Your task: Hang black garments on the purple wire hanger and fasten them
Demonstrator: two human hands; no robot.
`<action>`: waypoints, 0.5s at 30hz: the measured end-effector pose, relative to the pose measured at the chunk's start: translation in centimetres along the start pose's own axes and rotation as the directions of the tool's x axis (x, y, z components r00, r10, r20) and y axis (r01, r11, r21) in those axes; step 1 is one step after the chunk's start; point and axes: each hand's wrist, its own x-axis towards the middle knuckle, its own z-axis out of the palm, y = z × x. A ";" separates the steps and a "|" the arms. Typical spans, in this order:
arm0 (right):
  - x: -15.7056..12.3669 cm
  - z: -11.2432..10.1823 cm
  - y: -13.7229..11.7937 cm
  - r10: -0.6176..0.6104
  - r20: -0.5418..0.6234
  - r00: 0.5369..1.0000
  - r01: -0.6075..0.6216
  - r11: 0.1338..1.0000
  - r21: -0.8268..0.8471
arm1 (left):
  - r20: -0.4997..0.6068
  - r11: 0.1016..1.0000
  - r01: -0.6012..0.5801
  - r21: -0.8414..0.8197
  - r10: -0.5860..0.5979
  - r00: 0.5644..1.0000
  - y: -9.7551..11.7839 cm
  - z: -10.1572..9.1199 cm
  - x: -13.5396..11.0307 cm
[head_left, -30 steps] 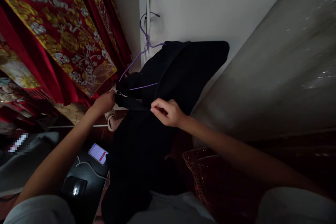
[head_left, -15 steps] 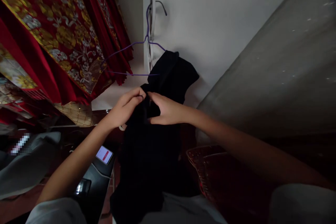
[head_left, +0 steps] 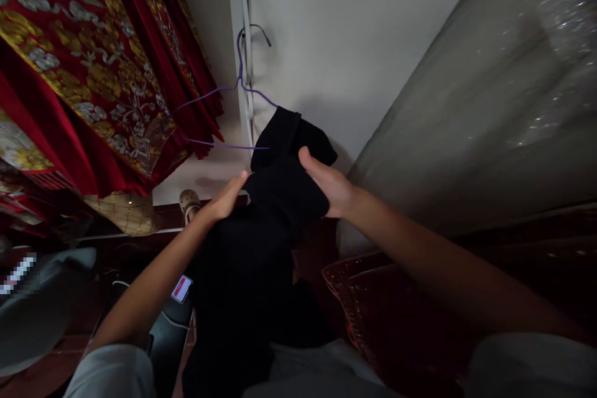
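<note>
A black garment [head_left: 286, 193] hangs from the right arm of a purple wire hanger [head_left: 240, 79]; the hanger's left arm is bare. My left hand [head_left: 224, 200] holds the left edge of a folded part of the cloth, its thumb tip at the fold and its other fingers hidden. On the opposite edge, my right hand [head_left: 334, 189] grips the same part with the thumb raised along the front and the fingers behind. Below my hands the dark cloth drops down, its folds hard to make out.
Red embroidered fabric [head_left: 107, 74] hangs at the left, close to the hanger. A grey plastic-like sheet [head_left: 448, 106] slopes down on the right. Lower left are a lit phone [head_left: 181, 289] and a beige clog [head_left: 189, 202] on someone's foot. A dark red surface [head_left: 401, 311] lies lower right.
My hands have moved apart, from close together at a bunched spot to opposite edges of the cloth, which is now spread flatter between them. The view has shifted slightly.
</note>
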 end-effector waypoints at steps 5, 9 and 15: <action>-1.5 -2.2 -1.9 -0.328 -0.003 0.945 0.267 0.772 -0.578 | 0.061 0.990 -0.136 0.025 0.134 0.989 -2.2 3.7 3.9; -0.5 -3.4 -2.5 -0.770 0.093 0.631 0.375 0.198 -0.905 | 0.015 0.960 -0.212 0.185 0.213 0.977 -3.5 2.8 4.7; 4.9 -3.4 -1.6 -0.834 -0.126 0.537 0.243 0.295 -0.924 | -0.017 0.906 -0.168 0.389 0.190 0.982 -5.2 -2.9 2.2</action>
